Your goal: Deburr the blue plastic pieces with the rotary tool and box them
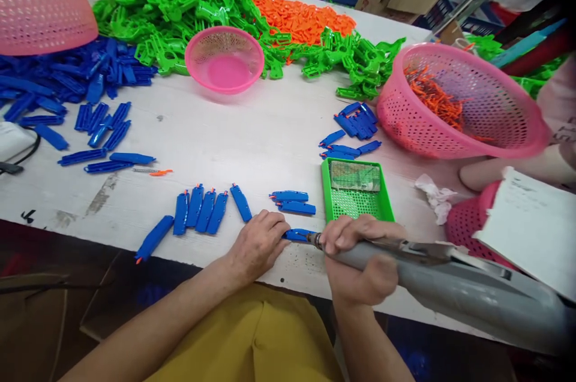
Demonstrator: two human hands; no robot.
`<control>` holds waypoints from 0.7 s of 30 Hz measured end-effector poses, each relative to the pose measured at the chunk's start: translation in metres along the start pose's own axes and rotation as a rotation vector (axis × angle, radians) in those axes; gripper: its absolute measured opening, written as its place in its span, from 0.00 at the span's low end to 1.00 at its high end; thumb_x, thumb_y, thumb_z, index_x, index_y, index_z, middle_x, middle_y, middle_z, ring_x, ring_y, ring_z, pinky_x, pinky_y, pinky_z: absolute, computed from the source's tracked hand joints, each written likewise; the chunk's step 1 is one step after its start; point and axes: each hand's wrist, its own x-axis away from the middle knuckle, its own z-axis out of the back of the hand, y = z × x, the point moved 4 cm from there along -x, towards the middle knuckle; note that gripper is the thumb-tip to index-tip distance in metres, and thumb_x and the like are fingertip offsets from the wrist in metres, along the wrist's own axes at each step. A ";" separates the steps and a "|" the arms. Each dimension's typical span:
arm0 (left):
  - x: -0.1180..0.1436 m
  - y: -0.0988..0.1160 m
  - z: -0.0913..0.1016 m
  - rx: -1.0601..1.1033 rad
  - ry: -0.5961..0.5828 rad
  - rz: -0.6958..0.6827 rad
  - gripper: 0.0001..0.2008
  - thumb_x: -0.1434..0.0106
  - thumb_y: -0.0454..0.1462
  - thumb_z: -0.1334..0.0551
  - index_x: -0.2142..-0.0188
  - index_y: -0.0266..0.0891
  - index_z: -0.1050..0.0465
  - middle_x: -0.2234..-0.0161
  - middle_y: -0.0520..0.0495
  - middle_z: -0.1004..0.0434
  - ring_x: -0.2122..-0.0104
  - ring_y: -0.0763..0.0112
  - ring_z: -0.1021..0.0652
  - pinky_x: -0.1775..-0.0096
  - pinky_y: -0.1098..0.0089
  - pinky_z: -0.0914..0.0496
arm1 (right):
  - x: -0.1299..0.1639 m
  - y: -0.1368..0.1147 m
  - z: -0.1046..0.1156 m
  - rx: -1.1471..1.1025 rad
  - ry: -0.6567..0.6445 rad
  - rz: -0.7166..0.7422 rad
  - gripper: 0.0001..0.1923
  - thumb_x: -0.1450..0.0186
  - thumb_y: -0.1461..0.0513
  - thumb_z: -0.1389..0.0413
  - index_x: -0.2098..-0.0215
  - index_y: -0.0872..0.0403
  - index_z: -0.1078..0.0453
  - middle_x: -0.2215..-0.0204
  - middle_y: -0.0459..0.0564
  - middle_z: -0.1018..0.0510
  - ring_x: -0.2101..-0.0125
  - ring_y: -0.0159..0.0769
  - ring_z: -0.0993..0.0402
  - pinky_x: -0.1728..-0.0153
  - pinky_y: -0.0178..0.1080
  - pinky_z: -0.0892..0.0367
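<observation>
My left hand (261, 241) has its fingers closed on the left end of a blue plastic piece (297, 234) lying flat near the table's front edge. In my right hand (360, 256) is a grey power screwdriver (432, 280), held level and pointing left, its tip touching or just over the piece's right end. Just beyond lie two similar blue pieces (294, 207) with orange tips. To the left, several more blue pieces (202, 209) stand in a loose row. A green tray (328, 208) holding a camouflage-patterned block (355, 176) sits behind my right hand.
Heaps of blue pieces (58, 73), green gun-shaped parts (171, 4) and orange parts (306, 19) cover the back. A small pink basket (225, 61) and a large pink basket (418, 112) stand on the table. A person's arm (504, 173) is at the right.
</observation>
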 end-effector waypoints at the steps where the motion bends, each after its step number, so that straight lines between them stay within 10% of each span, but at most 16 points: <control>1: 0.000 0.000 0.000 0.000 -0.002 0.003 0.06 0.29 0.34 0.40 0.53 0.37 0.29 0.57 0.43 0.24 0.58 0.59 0.26 0.55 0.59 0.26 | 0.000 0.002 -0.002 0.003 -0.003 -0.001 0.08 0.34 0.55 0.40 0.61 0.50 0.27 0.78 0.40 0.30 0.83 0.29 0.33 0.82 0.37 0.33; 21: 0.000 -0.002 -0.007 -0.044 -0.065 0.004 0.03 0.28 0.35 0.41 0.58 0.38 0.29 0.57 0.44 0.25 0.58 0.60 0.27 0.56 0.60 0.27 | 0.007 0.022 -0.014 0.089 -0.091 -0.007 0.08 0.34 0.56 0.39 0.66 0.50 0.32 0.79 0.37 0.30 0.84 0.27 0.34 0.82 0.35 0.32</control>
